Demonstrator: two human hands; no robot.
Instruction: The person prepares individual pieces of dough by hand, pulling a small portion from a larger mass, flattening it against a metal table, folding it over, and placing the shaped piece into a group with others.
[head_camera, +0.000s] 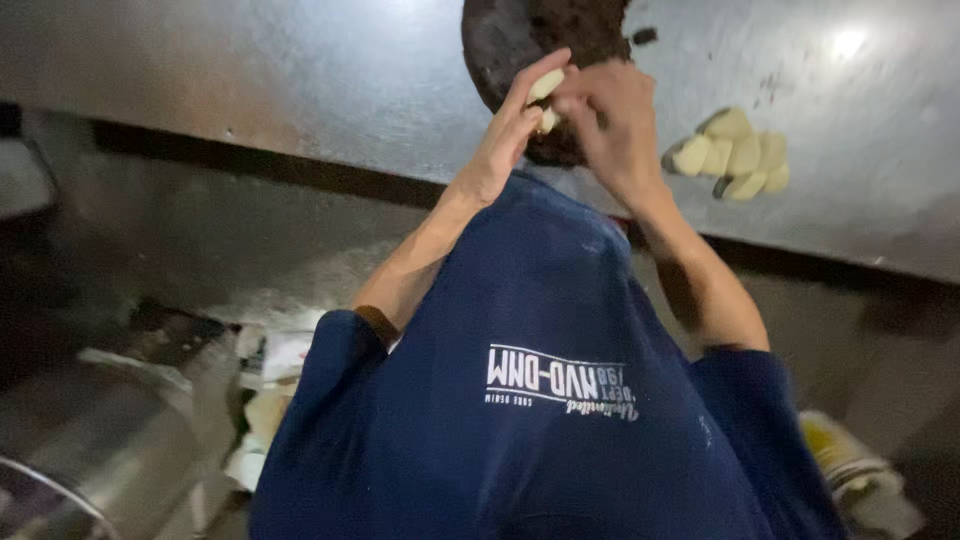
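My left hand (505, 135) and my right hand (612, 120) meet over a dark round board (500, 40) at the top of the steel counter (300, 70). Both hands hold a pale peeled vegetable piece (546, 85), my left fingers wrapped behind it, my right fingers pinching it from the right. Whether a blade is in my right hand is hidden. A pile of several pale cut pieces (735, 155) lies on the counter just right of my right hand. My dark blue shirt (540, 400) fills the lower middle.
The counter's dark front edge (250, 160) runs across the view. Below left stand a large steel pot (70, 450) and scattered pale scraps (265, 400) on the floor. A yellow-and-white object (850, 465) lies at the lower right.
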